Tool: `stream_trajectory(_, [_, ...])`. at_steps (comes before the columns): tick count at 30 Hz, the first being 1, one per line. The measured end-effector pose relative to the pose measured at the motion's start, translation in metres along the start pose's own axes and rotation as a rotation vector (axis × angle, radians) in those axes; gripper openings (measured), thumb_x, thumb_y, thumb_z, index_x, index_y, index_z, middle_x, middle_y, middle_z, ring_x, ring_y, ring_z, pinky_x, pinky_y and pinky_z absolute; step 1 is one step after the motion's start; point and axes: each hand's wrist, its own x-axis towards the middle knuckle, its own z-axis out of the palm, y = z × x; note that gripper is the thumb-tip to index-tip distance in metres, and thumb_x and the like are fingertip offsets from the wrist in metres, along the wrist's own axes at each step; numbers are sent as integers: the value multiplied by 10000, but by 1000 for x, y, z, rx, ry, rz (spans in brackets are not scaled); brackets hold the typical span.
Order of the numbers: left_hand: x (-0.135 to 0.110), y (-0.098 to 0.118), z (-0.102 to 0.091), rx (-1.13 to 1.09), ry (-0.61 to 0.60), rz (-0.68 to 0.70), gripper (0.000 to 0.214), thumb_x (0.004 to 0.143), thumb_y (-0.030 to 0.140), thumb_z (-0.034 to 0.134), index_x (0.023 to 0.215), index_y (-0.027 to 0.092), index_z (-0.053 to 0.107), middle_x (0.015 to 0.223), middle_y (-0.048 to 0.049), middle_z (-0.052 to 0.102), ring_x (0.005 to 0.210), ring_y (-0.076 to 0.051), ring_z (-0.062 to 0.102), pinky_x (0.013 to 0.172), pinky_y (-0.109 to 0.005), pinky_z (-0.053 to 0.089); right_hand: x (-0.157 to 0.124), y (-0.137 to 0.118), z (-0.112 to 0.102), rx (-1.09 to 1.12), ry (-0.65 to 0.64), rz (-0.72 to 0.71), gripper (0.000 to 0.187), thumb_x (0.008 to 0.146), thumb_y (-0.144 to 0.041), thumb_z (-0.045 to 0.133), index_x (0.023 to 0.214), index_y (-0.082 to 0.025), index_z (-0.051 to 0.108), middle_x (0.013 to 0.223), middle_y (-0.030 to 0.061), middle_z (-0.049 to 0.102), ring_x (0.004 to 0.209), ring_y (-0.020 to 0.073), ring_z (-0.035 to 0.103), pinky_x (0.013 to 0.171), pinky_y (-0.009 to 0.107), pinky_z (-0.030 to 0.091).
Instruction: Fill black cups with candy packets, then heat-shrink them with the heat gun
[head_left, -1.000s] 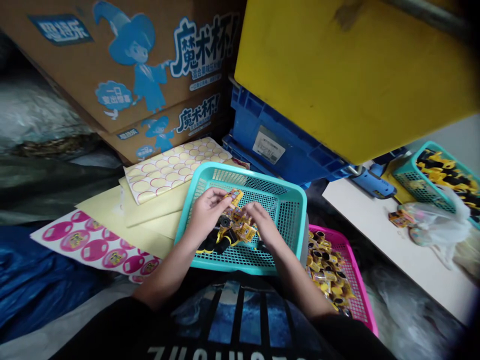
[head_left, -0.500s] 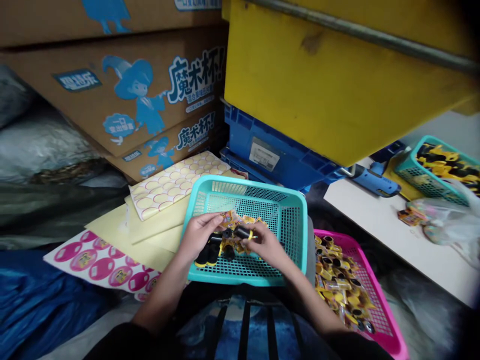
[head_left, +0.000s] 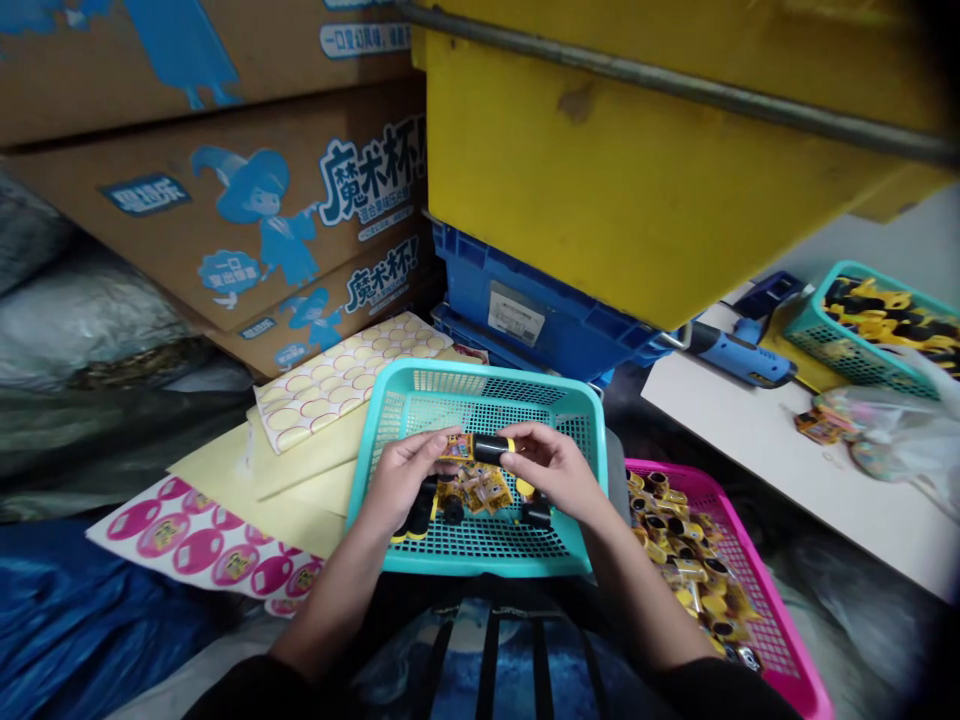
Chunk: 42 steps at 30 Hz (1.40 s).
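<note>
My left hand [head_left: 401, 478] pinches a small orange printed packet [head_left: 458, 447] between thumb and fingers. In my right hand [head_left: 556, 472] is a black cylinder with a yellow end [head_left: 490, 448], gripped near that end. Packet and cylinder lie end to end and meet; whether one is inside the other I cannot tell. Both hands are over a turquoise mesh basket [head_left: 487, 566]. Below them in the basket are loose orange packets [head_left: 489, 490], a small round black part [head_left: 453, 513] and another black piece [head_left: 535, 514]. More black and yellow pieces are partly hidden by my left hand.
A pink basket [head_left: 772, 610] of yellow-and-black pieces stands at the right. Sticker sheets [head_left: 202, 540] lie left. Behind are cartons [head_left: 172, 240], a yellow bin [head_left: 600, 190] and a blue crate [head_left: 465, 265]. A blue tool [head_left: 739, 352] and another turquoise basket [head_left: 832, 350] rest on the white surface.
My right hand has turned the black cylinder level and brought it against the packet in my left hand. The packet is now held straight in line with it. The view has shifted slightly.
</note>
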Motion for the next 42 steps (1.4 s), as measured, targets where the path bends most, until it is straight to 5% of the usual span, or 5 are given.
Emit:
stream_trajectory(14, [-1,7,12,124,-24,13,389,755,477,682,984,167,734,1032,-86,727,831,-204,694,686,-309,600,1,5,3,72,-23,37,337,717,-371,743,970,-184,623,808,15,613,710,117,567,684,272,459])
stream_trajectory(22, [-5,17,20,188,-97,125,290,596,216,806,860,173,694,861,-28,726,764,-150,672,712,-262,562,3,12,25,246,48,-84,349,609,-325,832,861,-217,617,932,23,583,818,144,578,745,300,491])
stream_trajectory(29, [-9,17,31,159,-77,156,287,600,187,790,875,189,711,902,-29,741,796,-160,683,730,-274,562,0,11,34,704,-176,147,468,788,-509,665,1171,-264,555,1071,55,570,853,150,578,740,278,487])
stream_trajectory(42, [-7,8,38,328,-150,208,272,599,190,802,861,188,727,966,-62,749,900,-204,692,831,-321,549,-5,25,17,717,-233,101,374,741,-438,743,1014,-235,586,1112,42,589,958,155,591,795,274,478])
